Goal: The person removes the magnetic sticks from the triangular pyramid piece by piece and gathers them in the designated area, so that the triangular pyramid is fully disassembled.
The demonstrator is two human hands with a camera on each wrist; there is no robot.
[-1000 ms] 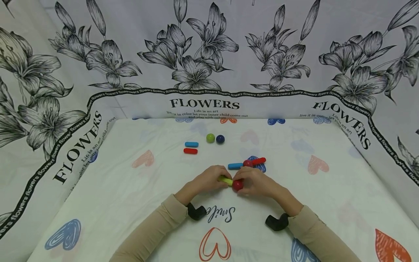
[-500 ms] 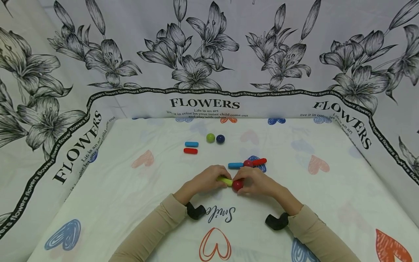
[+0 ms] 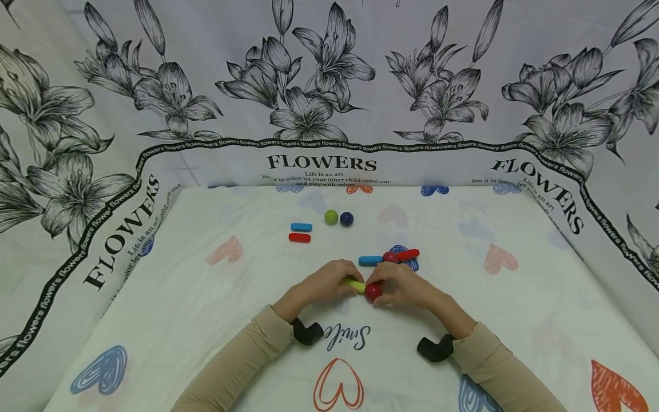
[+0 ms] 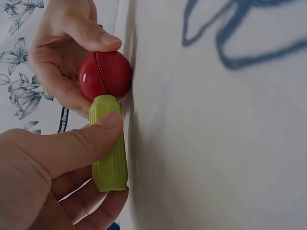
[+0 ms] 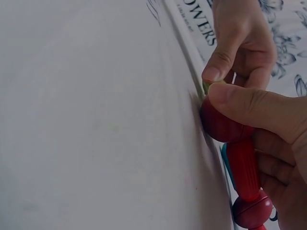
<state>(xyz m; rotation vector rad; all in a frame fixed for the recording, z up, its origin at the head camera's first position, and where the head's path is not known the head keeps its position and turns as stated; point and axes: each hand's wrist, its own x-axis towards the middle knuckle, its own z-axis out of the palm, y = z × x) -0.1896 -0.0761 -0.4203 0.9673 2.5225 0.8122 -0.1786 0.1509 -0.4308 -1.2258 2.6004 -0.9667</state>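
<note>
My left hand (image 3: 329, 280) pinches a yellow-green ribbed rod (image 4: 109, 167) between thumb and fingers. The end of this rod meets a red ball (image 4: 105, 74) with a seam round it. My right hand (image 3: 404, 284) grips that ball, thumb on one side and fingers curled on the other. From the ball's far side a red rod (image 5: 243, 167) runs along the right fingers in the right wrist view; the hand hides it in the head view. Just beyond the hands lies a joined row: a blue rod (image 3: 370, 261), a second red ball (image 3: 390, 257) and another red rod (image 3: 408, 253).
Farther back on the heart-printed cloth (image 3: 170, 303) lie a loose blue rod (image 3: 301, 227) and a loose red rod (image 3: 300, 237). A green ball (image 3: 331, 217) and a dark blue ball (image 3: 346, 218) sit beside them. A flower-printed curtain (image 3: 329, 123) hangs behind.
</note>
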